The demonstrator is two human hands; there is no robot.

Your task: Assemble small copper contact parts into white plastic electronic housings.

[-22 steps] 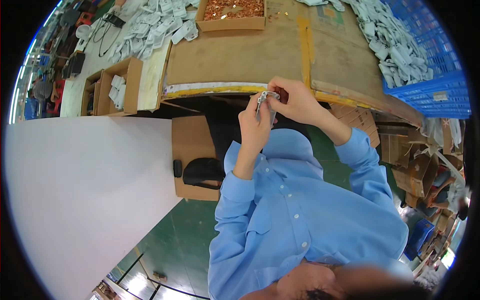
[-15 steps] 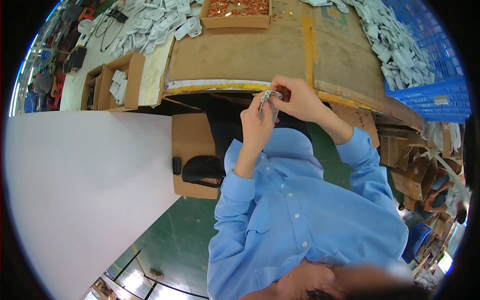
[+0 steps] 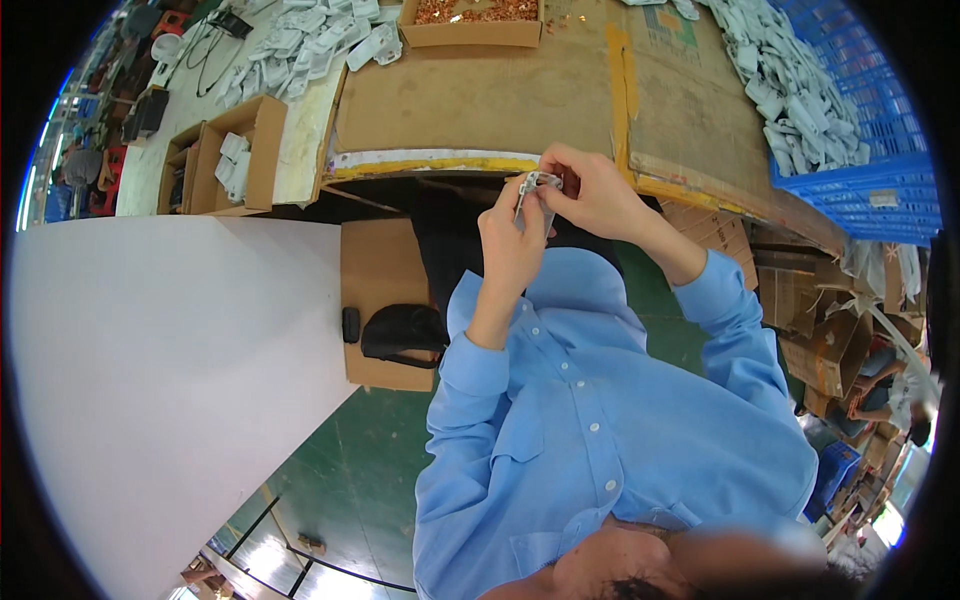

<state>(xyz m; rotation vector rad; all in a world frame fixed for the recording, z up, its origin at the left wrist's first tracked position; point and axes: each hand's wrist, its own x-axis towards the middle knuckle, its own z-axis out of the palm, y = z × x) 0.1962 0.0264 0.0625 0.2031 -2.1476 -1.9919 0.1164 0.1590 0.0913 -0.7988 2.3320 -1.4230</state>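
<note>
Just off the near edge of the table, my left hand [image 3: 511, 243] grips a small white-grey plastic casing [image 3: 524, 211] between thumb and fingers. It is tilted, with its cut-out end upward. My right hand [image 3: 597, 202] is closed at that upper end, thumb and curled fingers pinching against the casing. Whether a smaller piece sits between the right fingertips is hidden. Beyond the hands, an open cardboard tray [image 3: 470, 36] holds many small copper-coloured metal pieces.
Cardboard covers the table [image 3: 450, 110]. Similar white casings [image 3: 300, 50] lie heaped at the far left; more [image 3: 800, 105] fill a blue crate [image 3: 865, 195] at right. A cardboard box [image 3: 262, 155] with white parts stands left, above a white panel [image 3: 170, 370]. A black bag [image 3: 400, 335] rests on cardboard.
Both hands stay on the casing above my lap. The right fingers and the casing's upper end have shifted slightly, and the view has tilted a little.
</note>
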